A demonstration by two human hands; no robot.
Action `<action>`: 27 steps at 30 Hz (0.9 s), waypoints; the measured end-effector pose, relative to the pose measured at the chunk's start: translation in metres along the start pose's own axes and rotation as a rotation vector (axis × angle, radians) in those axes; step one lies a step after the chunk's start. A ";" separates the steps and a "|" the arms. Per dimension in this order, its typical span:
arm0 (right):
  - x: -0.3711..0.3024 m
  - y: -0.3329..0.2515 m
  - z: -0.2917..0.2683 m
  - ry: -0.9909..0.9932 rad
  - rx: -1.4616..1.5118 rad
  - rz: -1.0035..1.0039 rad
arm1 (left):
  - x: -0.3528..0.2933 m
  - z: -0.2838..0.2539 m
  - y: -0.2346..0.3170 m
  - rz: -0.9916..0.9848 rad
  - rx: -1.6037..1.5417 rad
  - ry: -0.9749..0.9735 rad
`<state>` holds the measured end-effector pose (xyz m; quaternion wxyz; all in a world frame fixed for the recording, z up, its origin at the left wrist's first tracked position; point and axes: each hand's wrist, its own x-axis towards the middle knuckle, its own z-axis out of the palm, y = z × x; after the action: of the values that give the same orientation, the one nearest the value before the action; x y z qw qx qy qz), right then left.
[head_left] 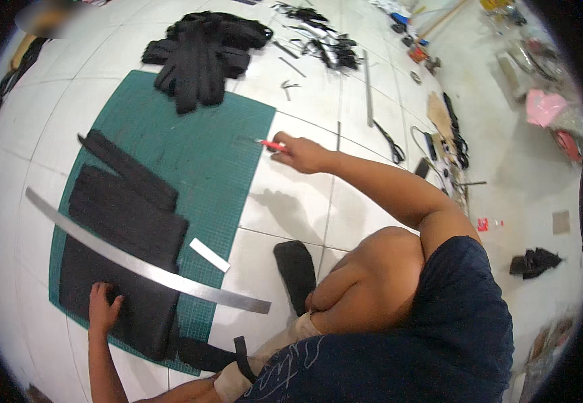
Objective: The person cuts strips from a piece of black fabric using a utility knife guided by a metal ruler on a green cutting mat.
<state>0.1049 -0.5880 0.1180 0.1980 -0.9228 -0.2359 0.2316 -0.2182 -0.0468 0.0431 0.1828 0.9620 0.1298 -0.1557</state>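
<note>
A red utility knife (275,145) is gripped in my right hand (301,153), which is raised near the right edge of the green cutting mat (224,134). Its blade end points left over the mat. My left hand (105,307) rests on a folded black sheet of material (137,309), thumb apart from the fingers, holding nothing. A long steel ruler (150,271) lies slantwise across that sheet, its right end past the mat's edge. Cut black strips (123,168) lie just beyond the ruler. Beside them is a short white strip (209,254).
A heap of black strips (204,60) sits across the mat's far edge. Black scraps (325,43) litter the tiled floor beyond. Scissors (389,141) and a thin metal bar (368,87) lie to the right. My black-socked foot (295,269) is beside the mat.
</note>
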 end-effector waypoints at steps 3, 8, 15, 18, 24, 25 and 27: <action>-0.055 0.046 -0.031 -0.032 -0.120 0.242 | 0.008 0.000 -0.005 0.015 -0.044 0.010; -0.080 0.061 0.030 -0.001 0.082 0.339 | -0.002 0.024 -0.077 0.112 0.100 0.154; -0.089 0.002 0.181 0.157 0.582 0.348 | 0.013 -0.025 -0.070 0.206 0.136 0.050; -0.123 0.011 0.179 0.141 0.629 0.355 | 0.026 -0.050 -0.009 0.048 0.113 -0.141; -0.166 0.075 0.179 0.440 0.651 0.618 | 0.091 -0.078 0.037 0.322 0.009 -0.073; -0.191 0.099 0.192 0.567 0.616 0.688 | 0.111 -0.079 0.084 0.184 0.285 -0.186; -0.214 0.113 0.179 0.716 0.640 0.829 | 0.136 -0.096 0.143 0.195 0.431 -0.206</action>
<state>-0.1163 -0.7463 -0.0096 0.4247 -0.8529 0.3026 0.0253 -0.0249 -0.1118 0.1255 0.0000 0.9657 -0.0192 -0.2588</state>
